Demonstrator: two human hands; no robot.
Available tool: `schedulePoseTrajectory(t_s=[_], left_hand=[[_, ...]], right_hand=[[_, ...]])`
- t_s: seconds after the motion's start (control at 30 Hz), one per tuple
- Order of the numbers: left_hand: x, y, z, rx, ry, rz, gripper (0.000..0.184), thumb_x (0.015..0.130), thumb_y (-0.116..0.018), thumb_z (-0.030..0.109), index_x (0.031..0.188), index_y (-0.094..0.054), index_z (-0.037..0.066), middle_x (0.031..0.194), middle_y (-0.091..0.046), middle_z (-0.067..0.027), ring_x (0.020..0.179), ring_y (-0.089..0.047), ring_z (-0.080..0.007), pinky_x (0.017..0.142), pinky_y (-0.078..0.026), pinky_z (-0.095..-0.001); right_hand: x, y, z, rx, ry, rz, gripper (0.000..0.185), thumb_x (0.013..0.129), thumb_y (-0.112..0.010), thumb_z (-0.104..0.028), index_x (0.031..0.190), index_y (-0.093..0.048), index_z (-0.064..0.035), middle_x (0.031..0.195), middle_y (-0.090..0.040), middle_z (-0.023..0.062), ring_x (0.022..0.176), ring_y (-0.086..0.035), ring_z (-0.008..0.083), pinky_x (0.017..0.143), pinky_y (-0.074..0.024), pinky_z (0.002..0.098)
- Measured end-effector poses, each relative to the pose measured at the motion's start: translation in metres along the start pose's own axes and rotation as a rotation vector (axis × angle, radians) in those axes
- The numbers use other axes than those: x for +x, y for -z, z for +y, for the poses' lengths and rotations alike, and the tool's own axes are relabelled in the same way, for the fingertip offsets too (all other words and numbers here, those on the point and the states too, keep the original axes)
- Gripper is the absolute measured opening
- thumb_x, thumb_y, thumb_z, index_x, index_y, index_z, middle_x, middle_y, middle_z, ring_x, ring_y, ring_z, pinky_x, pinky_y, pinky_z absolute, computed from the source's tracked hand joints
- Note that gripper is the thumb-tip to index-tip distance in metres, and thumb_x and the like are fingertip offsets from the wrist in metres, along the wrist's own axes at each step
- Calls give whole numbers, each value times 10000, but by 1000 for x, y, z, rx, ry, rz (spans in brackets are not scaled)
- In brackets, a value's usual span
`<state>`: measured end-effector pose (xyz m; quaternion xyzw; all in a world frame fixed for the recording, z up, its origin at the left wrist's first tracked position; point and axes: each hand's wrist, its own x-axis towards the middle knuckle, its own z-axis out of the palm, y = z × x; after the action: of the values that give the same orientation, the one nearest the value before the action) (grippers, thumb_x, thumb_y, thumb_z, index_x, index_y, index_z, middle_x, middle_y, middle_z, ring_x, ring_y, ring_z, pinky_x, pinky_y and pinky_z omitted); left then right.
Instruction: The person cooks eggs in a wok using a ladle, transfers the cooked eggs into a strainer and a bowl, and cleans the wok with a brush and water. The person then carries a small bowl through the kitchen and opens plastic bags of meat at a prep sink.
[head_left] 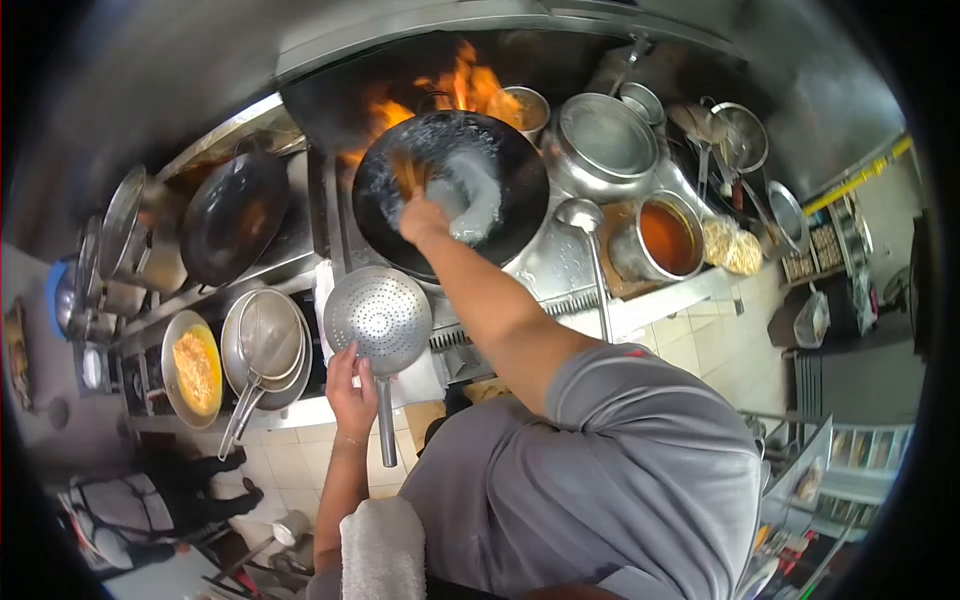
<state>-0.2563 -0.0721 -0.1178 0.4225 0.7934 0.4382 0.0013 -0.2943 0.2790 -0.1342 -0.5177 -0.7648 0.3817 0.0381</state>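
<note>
My right hand (pixel 424 218) reaches over a large black wok (pixel 520 205) and is closed round a brown wok brush (pixel 408 172), whose bristle end is blurred. Whitish, foamy water (pixel 472 195) lies in the wok's bottom. Flames (pixel 468 85) rise behind the wok's far rim. Nearer to me, a perforated metal strainer (pixel 377 315) lies at the counter's front, its handle sticking out over the edge. My left hand (pixel 350 398) is beside that handle, fingers extended and fingertips at the strainer's lower rim; it does not wrap round the handle.
To the right stand a lidded-looking steel pot (pixel 608 135), a ladle (pixel 580 215), a pot of red-orange liquid (pixel 668 240) and noodles (pixel 732 247). On the left are a second wok (pixel 235 220), stacked mesh strainers (pixel 268 335) and a pan of yellow food (pixel 196 370). Another person (pixel 130 505) is at lower left.
</note>
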Motion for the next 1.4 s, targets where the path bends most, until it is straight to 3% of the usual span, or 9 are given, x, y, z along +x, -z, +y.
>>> schedulePoseTrajectory(t_s=[0.27,0.47,0.63,0.83,0.93,1.07,1.13,1.2,1.4], left_hand=[[55,-69,46,-67,-494,-67,294,813,-696,-35,1098,-756,6,1094,-691,-165,973,-661,-364,915,-527,-440],[94,-143,101,1,-650,-237,323,857,-710,87,1154,-723,-38,1082,-693,-176,1004,-648,-388,953,-516,-467],[103,-193,93,218,-469,-506,295,973,-618,223,990,-722,-52,996,-706,-256,970,-669,-435,894,-530,-505],[102,-220,92,312,-391,-505,389,1048,-517,271,844,-694,-9,921,-715,-245,884,-689,-428,847,-537,-528],[98,-222,97,398,-392,-487,371,1045,-529,271,854,-687,-5,908,-714,-232,880,-688,-425,841,-540,-521],[99,-230,91,473,-405,-463,367,1030,-566,296,840,-688,7,885,-713,-217,862,-687,-417,798,-551,-500],[98,-232,96,490,-436,-422,375,1017,-586,307,801,-686,17,865,-709,-206,851,-689,-409,788,-554,-497],[102,-231,99,527,-447,-334,386,1004,-606,317,762,-684,27,845,-704,-195,840,-690,-401,777,-556,-493],[110,-241,85,486,-555,-141,360,904,-716,296,616,-651,90,696,-652,-106,641,-678,-323,602,-560,-440]], right_hand=[[-99,177,91,-841,403,-363,401,878,-588,-221,1241,-738,-141,1239,-726,184,1168,-691,357,997,-548,493],[-22,266,159,-796,187,199,400,933,-667,-276,1303,-714,-132,1213,-748,152,1129,-722,324,948,-576,456],[-127,199,277,-171,148,491,711,896,-697,-299,1554,-432,-248,1067,-732,265,987,-718,426,860,-576,528],[-200,108,370,53,-10,361,724,883,-718,-294,1552,-450,-230,928,-713,259,874,-712,453,808,-576,544],[-215,95,380,-283,266,786,530,884,-731,-290,1383,-629,-143,913,-711,236,864,-714,430,797,-574,526],[-266,71,380,-214,80,-297,300,951,-635,-330,1013,-726,-51,1164,-702,196,1118,-661,383,934,-537,435],[-260,27,421,-515,52,-558,427,1010,-516,-336,1250,-680,-23,1377,-631,198,1331,-566,358,1068,-482,443],[-257,-46,489,-808,226,-69,532,1035,-441,-272,1502,-497,-23,1602,-446,180,1519,-378,313,1205,-351,483],[-199,-71,525,-598,-22,-375,636,1031,-414,-234,1617,-285,-22,1708,-256,161,1597,-199,299,1271,-220,481]])
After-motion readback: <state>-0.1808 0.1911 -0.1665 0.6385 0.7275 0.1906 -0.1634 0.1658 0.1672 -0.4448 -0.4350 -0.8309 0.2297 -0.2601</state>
